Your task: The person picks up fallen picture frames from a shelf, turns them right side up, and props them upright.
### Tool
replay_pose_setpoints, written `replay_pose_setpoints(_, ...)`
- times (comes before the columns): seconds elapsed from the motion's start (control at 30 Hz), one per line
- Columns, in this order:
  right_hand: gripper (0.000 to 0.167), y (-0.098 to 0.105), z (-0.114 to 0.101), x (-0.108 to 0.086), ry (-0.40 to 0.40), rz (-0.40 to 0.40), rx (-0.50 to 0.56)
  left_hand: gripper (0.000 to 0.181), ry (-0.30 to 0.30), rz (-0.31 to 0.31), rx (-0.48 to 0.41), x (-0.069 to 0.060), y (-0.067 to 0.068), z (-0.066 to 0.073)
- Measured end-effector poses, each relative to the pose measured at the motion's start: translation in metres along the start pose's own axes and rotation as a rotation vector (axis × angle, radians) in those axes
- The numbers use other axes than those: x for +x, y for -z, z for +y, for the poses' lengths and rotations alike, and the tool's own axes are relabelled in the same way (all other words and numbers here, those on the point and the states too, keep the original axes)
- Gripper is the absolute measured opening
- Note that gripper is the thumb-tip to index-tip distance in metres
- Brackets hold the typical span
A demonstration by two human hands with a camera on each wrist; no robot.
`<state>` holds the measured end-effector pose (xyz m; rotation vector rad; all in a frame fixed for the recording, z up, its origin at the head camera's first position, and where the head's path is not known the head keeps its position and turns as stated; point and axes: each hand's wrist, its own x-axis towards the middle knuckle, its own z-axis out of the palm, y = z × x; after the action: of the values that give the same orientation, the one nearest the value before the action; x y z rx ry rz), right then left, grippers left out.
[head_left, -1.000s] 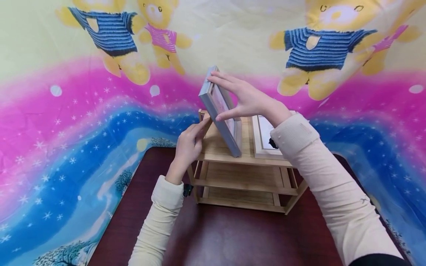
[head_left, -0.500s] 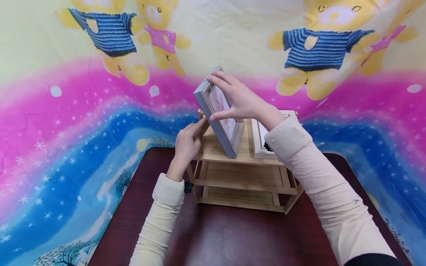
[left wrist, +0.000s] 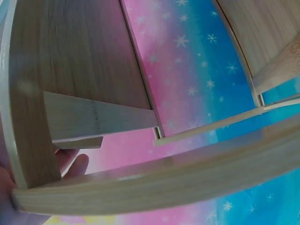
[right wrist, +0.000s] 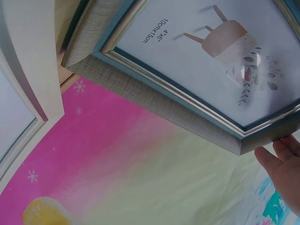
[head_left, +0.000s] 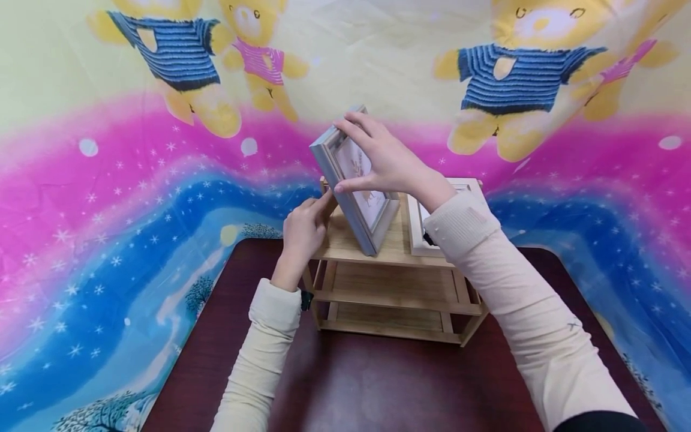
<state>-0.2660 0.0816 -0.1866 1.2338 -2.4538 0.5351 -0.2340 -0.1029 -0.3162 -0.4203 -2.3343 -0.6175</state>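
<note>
My right hand (head_left: pixel 385 159) grips a grey picture frame (head_left: pixel 358 180) with the thumb on its near edge and the fingers over its upper edge. The frame leans to the left, its lower end at the top board of a small wooden shelf (head_left: pixel 388 258). In the right wrist view, the picture frame (right wrist: pixel 150 98) shows a chair print and a size label, with fingers of the right hand (right wrist: pixel 286 173) at one corner. My left hand (head_left: pixel 303 234) holds the left end of the shelf. In the left wrist view its fingers show behind a corner post (left wrist: pixel 30 117).
A white picture frame (head_left: pixel 418 234) lies on the right part of the shelf top, partly hidden by my right forearm. The shelf has lower boards and stands on a dark red table (head_left: pixel 367 384). Behind hangs a printed cloth (head_left: pixel 399 72) with bears.
The grey picture frame has turned so its picture faces me more, and its upper part has shifted slightly left. My right hand moved left with it. The left hand barely moved.
</note>
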Motion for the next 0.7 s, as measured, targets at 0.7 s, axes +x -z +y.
replay_pose_setpoints(0.7, 0.057, 0.021, 0.019, 0.017, -0.150, -0.057, 0.204, 0.093, 0.046, -0.101, -0.068, -0.007, 0.004, 0.006)
